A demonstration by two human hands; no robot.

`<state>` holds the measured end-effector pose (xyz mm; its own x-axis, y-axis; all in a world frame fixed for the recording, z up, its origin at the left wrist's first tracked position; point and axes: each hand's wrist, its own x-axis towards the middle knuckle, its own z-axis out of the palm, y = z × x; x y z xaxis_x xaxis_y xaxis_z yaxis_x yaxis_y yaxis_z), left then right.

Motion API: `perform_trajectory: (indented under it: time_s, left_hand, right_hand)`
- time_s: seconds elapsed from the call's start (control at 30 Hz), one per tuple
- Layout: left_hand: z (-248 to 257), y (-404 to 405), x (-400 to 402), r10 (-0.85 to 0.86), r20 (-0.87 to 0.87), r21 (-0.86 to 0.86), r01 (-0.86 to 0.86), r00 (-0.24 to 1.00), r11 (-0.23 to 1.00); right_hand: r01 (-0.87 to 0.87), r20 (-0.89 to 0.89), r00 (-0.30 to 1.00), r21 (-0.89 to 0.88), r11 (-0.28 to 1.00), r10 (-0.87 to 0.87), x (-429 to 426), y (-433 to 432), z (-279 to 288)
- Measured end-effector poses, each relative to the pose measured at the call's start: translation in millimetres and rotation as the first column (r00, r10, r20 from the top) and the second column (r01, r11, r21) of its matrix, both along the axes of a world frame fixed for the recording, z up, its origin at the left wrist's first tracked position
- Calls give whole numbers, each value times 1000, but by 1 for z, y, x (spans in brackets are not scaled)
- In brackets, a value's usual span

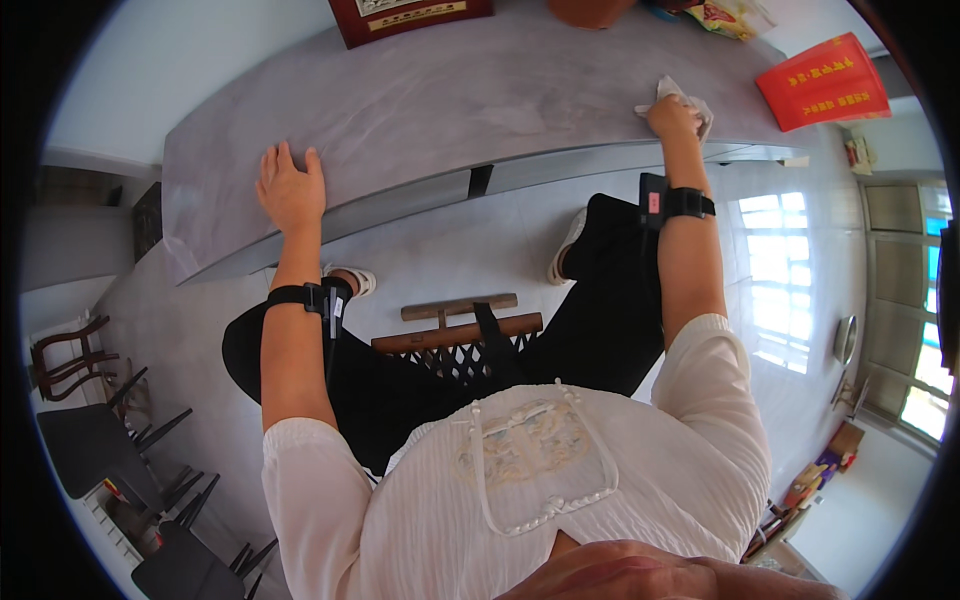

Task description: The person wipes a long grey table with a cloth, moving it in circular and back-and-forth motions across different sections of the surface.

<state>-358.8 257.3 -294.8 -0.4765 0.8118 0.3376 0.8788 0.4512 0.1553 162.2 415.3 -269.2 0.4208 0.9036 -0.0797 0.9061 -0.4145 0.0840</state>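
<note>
Palm down with fingers spread, my left hand (291, 187) rests on the left part of a grey table (450, 97) near its front edge. My right hand (675, 118) is closed on a crumpled whitish cloth or tissue (669, 88) and presses it on the tabletop near the right end. Each forearm wears a black strap with a small device. Part of the cloth is hidden under my right hand.
A red container (825, 82) bearing writing stands at the table's right end. A framed plaque (412, 16), a brown pot (591, 10) and a yellow packet (727, 16) are along the far edge. A wooden-framed seat (457, 334) is between my legs; dark chairs (105, 450) stand at the left.
</note>
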Motion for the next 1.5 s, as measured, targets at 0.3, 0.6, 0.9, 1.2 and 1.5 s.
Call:
perform_trajectory:
  time_s: [0.3, 0.6, 0.9, 1.2, 1.5]
  left_hand:
    - [-3, 3, -4, -5, -5, 26, 6, 1000, 1000]
    - [-1, -1, -5, -6, 27, 19, 6, 1000, 1000]
    - [1, 3, 2, -24, 19, 36, 24, 1000, 999]
    - [-3, 3, -9, -58, -8, 46, 58, 998, 997]
    - [-3, 3, -3, -26, -55, 72, 30, 998, 997]
  right_hand:
    - [-867, 223, 377, 426, 258, 899, -221, -127, -11]
    - [-871, -23, 444, 223, 437, 896, -119, -56, 0]
    - [-356, 406, 850, -27, 934, 335, -1, 4, -40]
    - [-872, 28, 38, 489, 20, 999, -216, -93, -6]
    - [42, -75, 997, 251, 967, -24, -21, 39, -1]
